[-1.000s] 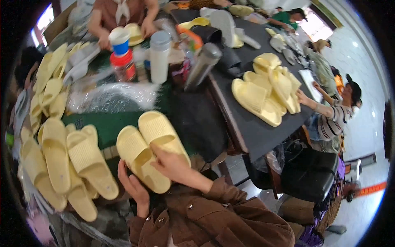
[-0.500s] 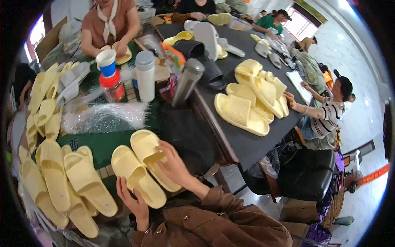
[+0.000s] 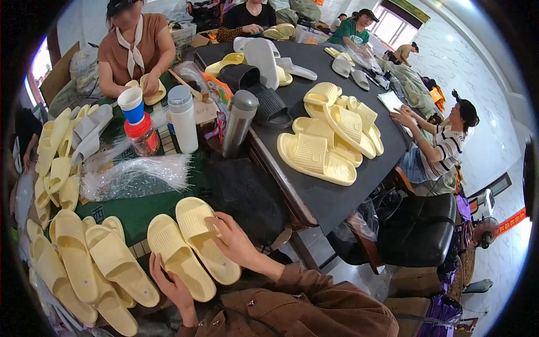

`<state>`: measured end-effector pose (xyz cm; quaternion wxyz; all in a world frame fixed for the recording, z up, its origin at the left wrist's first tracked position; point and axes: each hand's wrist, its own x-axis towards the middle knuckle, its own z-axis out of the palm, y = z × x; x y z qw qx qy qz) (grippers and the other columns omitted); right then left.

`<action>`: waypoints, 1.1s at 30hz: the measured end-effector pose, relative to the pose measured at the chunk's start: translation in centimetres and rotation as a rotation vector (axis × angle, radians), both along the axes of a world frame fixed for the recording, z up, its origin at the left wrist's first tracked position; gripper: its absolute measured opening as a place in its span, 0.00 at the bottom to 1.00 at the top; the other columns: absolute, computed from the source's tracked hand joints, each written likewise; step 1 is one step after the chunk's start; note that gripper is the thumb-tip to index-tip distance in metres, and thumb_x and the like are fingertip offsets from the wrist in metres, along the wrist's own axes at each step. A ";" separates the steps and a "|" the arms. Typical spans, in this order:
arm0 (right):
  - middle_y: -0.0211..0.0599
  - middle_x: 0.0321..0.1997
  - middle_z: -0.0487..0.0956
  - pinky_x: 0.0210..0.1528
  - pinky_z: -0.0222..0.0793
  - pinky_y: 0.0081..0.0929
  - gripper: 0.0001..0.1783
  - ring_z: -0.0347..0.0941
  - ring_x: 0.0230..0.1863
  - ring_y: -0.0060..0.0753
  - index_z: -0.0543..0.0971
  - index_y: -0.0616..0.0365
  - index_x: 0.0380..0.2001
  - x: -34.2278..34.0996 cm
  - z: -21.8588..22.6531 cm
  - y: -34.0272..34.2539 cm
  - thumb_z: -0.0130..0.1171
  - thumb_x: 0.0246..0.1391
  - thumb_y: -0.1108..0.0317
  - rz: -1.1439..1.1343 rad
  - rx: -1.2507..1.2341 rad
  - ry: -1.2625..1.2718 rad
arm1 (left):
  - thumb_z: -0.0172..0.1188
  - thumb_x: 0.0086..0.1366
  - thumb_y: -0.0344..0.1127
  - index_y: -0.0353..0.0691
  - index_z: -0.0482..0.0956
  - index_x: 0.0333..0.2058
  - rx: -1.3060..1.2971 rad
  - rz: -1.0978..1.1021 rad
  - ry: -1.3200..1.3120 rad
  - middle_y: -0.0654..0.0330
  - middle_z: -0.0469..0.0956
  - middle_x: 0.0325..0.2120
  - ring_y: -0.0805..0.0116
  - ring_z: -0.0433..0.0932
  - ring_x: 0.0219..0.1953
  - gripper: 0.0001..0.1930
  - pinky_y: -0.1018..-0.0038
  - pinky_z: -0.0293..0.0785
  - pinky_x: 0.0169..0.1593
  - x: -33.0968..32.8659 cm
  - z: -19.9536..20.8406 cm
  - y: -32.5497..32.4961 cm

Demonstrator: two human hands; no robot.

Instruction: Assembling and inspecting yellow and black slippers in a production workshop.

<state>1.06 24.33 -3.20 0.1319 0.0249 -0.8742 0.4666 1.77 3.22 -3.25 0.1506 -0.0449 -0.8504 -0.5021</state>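
Head | slipper pr [image 3: 204, 248]: pale yel, ribbed straps [image 3: 193, 221] | L grip [image 3: 173, 285], R grip [image 3: 234, 241]: spread

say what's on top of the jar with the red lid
A blue-and-white cup stands on the lid of the jar. The part of the lid beneath the cup is covered and cannot be seen.

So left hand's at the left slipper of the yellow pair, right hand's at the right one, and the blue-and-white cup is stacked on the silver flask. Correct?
Not the cup: in the head view, the blue-and-white cup is stacked on the red-lidded jar, not the silver flask. Left hand at left slipper, right hand at right slipper: correct.
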 end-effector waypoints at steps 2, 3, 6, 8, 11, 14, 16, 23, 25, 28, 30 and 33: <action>0.51 0.60 0.60 0.60 0.61 0.40 0.33 0.60 0.60 0.57 0.62 0.55 0.60 0.7 -0.4 0.0 0.57 0.50 0.79 -0.004 0.009 0.026 | 0.42 0.55 0.17 0.32 0.64 0.57 -0.004 0.013 0.001 0.47 0.61 0.59 0.50 0.60 0.62 0.28 0.61 0.54 0.65 0.0 0.0 -0.2; 0.50 0.61 0.60 0.60 0.61 0.40 0.34 0.59 0.60 0.57 0.62 0.55 0.60 0.9 -0.6 -0.1 0.58 0.49 0.79 -0.010 0.018 0.052 | 0.42 0.55 0.17 0.32 0.64 0.57 -0.025 0.013 0.018 0.47 0.61 0.59 0.50 0.60 0.62 0.28 0.61 0.54 0.65 0.0 -0.1 -0.2; 0.50 0.62 0.58 0.61 0.59 0.41 0.34 0.57 0.62 0.58 0.61 0.55 0.61 1.3 -1.0 -0.7 0.57 0.50 0.79 -0.035 0.051 0.048 | 0.43 0.55 0.17 0.32 0.64 0.57 -0.044 0.019 0.022 0.47 0.62 0.58 0.51 0.61 0.61 0.28 0.61 0.55 0.65 -0.1 -0.1 0.0; 0.50 0.63 0.57 0.62 0.58 0.41 0.34 0.56 0.63 0.58 0.60 0.55 0.61 1.3 -1.1 -1.2 0.57 0.51 0.79 -0.038 -0.001 0.056 | 0.44 0.55 0.16 0.32 0.64 0.57 -0.040 0.027 0.008 0.47 0.62 0.58 0.51 0.61 0.61 0.28 0.61 0.55 0.65 0.0 0.0 0.0; 0.51 0.64 0.56 0.63 0.57 0.40 0.33 0.54 0.65 0.57 0.60 0.56 0.61 1.1 -1.2 -1.5 0.56 0.52 0.80 -0.035 -0.087 0.074 | 0.44 0.56 0.17 0.33 0.64 0.56 -0.045 0.019 0.028 0.48 0.62 0.58 0.51 0.61 0.61 0.27 0.61 0.56 0.64 0.0 -0.2 -0.1; 0.51 0.65 0.55 0.64 0.57 0.38 0.30 0.54 0.65 0.55 0.61 0.57 0.59 0.5 -1.4 -1.5 0.54 0.53 0.81 -0.015 -0.162 0.088 | 0.44 0.56 0.17 0.33 0.65 0.56 -0.048 0.025 0.026 0.48 0.62 0.58 0.52 0.61 0.61 0.26 0.62 0.57 0.64 -0.1 -0.3 -0.3; 0.51 0.65 0.55 0.64 0.57 0.36 0.29 0.55 0.66 0.55 0.61 0.58 0.59 0.1 -1.7 -1.5 0.53 0.53 0.81 -0.004 -0.201 0.095 | 0.45 0.57 0.17 0.32 0.66 0.54 -0.006 0.036 0.008 0.48 0.63 0.56 0.52 0.62 0.60 0.24 0.62 0.57 0.63 -0.3 -0.1 -0.3; 0.47 0.64 0.58 0.66 0.54 0.35 0.24 0.53 0.68 0.49 0.68 0.61 0.54 -0.2 -0.7 -2.1 0.47 0.53 0.87 -0.007 -0.245 0.163 | 0.46 0.58 0.19 0.32 0.68 0.53 -0.015 0.081 0.038 0.48 0.66 0.54 0.52 0.63 0.59 0.22 0.62 0.58 0.63 -0.3 0.0 -0.3; 0.46 0.64 0.59 0.66 0.53 0.34 0.24 0.53 0.68 0.48 0.69 0.61 0.53 0.1 0.0 -1.9 0.47 0.53 0.87 -0.012 -0.256 0.160 | 0.46 0.58 0.19 0.31 0.68 0.53 -0.003 0.086 0.056 0.48 0.66 0.54 0.52 0.63 0.58 0.21 0.61 0.58 0.62 -0.1 0.6 -0.2; 0.46 0.64 0.59 0.67 0.52 0.34 0.24 0.52 0.69 0.48 0.69 0.60 0.54 0.4 0.4 -1.7 0.47 0.52 0.87 -0.023 -0.199 0.188 | 0.46 0.58 0.19 0.31 0.68 0.53 0.001 0.072 0.067 0.48 0.66 0.54 0.52 0.63 0.58 0.21 0.61 0.58 0.62 0.3 1.1 -0.1; 0.46 0.64 0.59 0.67 0.52 0.34 0.25 0.52 0.69 0.48 0.69 0.59 0.54 0.5 0.0 -1.6 0.48 0.52 0.86 -0.003 -0.199 0.186 | 0.46 0.58 0.19 0.32 0.68 0.53 -0.015 0.062 0.042 0.48 0.66 0.54 0.52 0.63 0.58 0.22 0.61 0.58 0.62 0.3 0.8 -0.3; 0.46 0.64 0.60 0.67 0.51 0.35 0.25 0.52 0.68 0.49 0.69 0.59 0.54 0.3 -1.5 -1.8 0.50 0.51 0.85 0.019 -0.201 0.120 | 0.45 0.59 0.19 0.32 0.67 0.55 -0.043 0.045 0.015 0.48 0.64 0.56 0.51 0.63 0.59 0.23 0.62 0.57 0.63 0.6 0.1 -0.2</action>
